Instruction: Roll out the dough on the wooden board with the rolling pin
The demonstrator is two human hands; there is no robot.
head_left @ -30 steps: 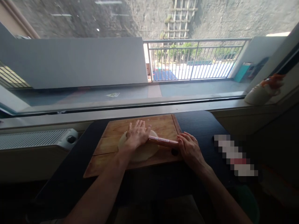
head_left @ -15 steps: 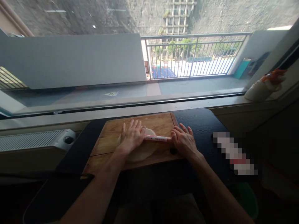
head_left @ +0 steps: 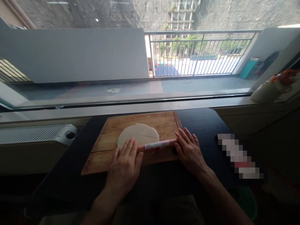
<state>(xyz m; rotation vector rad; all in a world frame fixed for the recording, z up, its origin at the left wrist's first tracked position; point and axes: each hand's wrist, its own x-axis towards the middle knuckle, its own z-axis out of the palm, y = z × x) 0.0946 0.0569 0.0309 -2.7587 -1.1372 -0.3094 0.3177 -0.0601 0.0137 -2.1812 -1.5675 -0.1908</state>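
1. Basically: flat, roundish dough (head_left: pixel 140 134) sits about mid cutting board (head_left: pixel 164 120); board lies on the dark desk (head_left: pixel 201 120), near the windowsill (head_left: pixel 70 113). Board probably there as a firm surface that spares the desk.
2. Rolling pin (head_left: pixel 157 145) lies slightly slanted along the dough's near edge, most of the dough beyond it. Whether the pin touches dough along that edge: can't tell.
3. Left hand (head_left: pixel 124 162), palm down, over the pin's left end. Fingers straight, close together, thumb apart; laid flat on top, not wrapped.
4. Right hand (head_left: pixel 191 153) over the pin's right end, near the board's right edge. Fingers a bit spread, lying over the pin, not clamped; underside hidden.
5. One hand per end, likely for even pressure; flat fingers probably let the pin turn freely under them.
6. Writing: white label (head_left: pixel 161 143) round the pin's middle, reddish print, too small to read, no brand legible.
7. Triangular sign (head_left: pixel 113 90) beyond the glass, lettering unreadable. Item (head_left: pixel 239 156) on the desk's right is pixelated, so any text there is lost.
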